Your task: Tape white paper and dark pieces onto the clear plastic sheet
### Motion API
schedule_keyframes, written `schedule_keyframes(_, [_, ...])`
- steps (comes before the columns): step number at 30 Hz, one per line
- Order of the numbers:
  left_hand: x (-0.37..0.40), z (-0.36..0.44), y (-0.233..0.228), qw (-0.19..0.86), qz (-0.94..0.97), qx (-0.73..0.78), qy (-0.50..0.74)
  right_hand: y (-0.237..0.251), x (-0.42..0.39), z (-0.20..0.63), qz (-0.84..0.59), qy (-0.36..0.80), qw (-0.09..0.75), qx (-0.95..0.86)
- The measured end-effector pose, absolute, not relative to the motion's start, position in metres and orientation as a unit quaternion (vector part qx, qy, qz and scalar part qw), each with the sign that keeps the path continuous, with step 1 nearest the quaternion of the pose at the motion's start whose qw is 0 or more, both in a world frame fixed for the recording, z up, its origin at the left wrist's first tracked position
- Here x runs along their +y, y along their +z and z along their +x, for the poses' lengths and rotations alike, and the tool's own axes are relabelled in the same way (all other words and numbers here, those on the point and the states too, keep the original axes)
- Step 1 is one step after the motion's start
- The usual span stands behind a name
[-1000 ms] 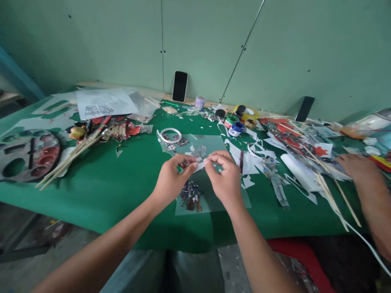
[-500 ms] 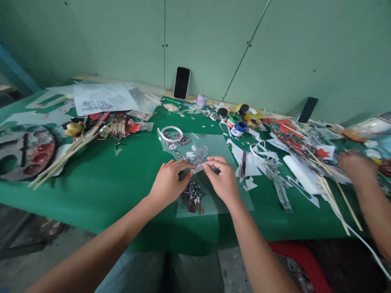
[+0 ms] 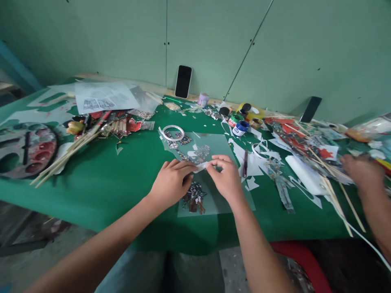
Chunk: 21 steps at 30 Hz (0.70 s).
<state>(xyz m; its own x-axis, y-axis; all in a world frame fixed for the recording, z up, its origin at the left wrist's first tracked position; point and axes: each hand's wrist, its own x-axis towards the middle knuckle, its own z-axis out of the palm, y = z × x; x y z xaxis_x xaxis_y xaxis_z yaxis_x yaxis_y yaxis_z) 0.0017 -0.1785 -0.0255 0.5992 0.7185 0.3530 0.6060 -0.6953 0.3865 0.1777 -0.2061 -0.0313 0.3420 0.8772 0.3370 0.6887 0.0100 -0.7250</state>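
Note:
Between the fingertips of both hands is a small whitish strip point(image 3: 201, 166), thin like paper or film. My left hand point(image 3: 172, 181) pinches its left end and my right hand point(image 3: 224, 175) its right end. Below them lies a translucent sheet point(image 3: 226, 199) bearing dark patterned cut-outs point(image 3: 194, 197), partly covered by my hands. A roll of clear tape or white ring point(image 3: 173, 133) rests at the sheet's upper left, over more patterned pieces point(image 3: 185, 139). To the right of my right hand lies a slim dark tool point(image 3: 245, 162) on white paper scraps point(image 3: 255, 162).
A paint palette point(image 3: 27, 150) and wooden sticks point(image 3: 67, 156) lie left. Paint jars point(image 3: 240, 128) stand behind the sheet; a phone point(image 3: 183, 82) leans on the wall. On the right are a white block-like object point(image 3: 305, 175) with a cable, and another person's hand point(image 3: 362, 171).
Both hands keep hold of the strip, and slightly more of it shows between the fingers. My right hand has shifted a little to the right. The view has moved slightly.

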Motion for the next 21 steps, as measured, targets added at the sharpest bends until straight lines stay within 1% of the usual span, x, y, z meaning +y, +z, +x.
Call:
schedule_keyframes(2, [-0.182,0.002,-0.029,0.039,0.909,0.35,0.222,-0.036,-0.205,0.177,-0.72,0.107,0.383,-0.569])
schedule_keyframes(5, [-0.185,0.002,-0.032,-0.005,0.915,0.343,0.211,-0.043,-0.204,0.174,-0.738,0.074,0.356,-0.568])
schedule_keyframes(13, [-0.184,0.002,-0.031,0.01,0.917,0.34,0.208,-0.046,-0.201,0.17,-0.743,0.083,0.372,-0.55])
schedule_keyframes(21, [-0.185,0.002,-0.03,0.019,0.916,0.345,0.204,-0.045,-0.201,0.169,-0.757,0.027,0.334,-0.561])
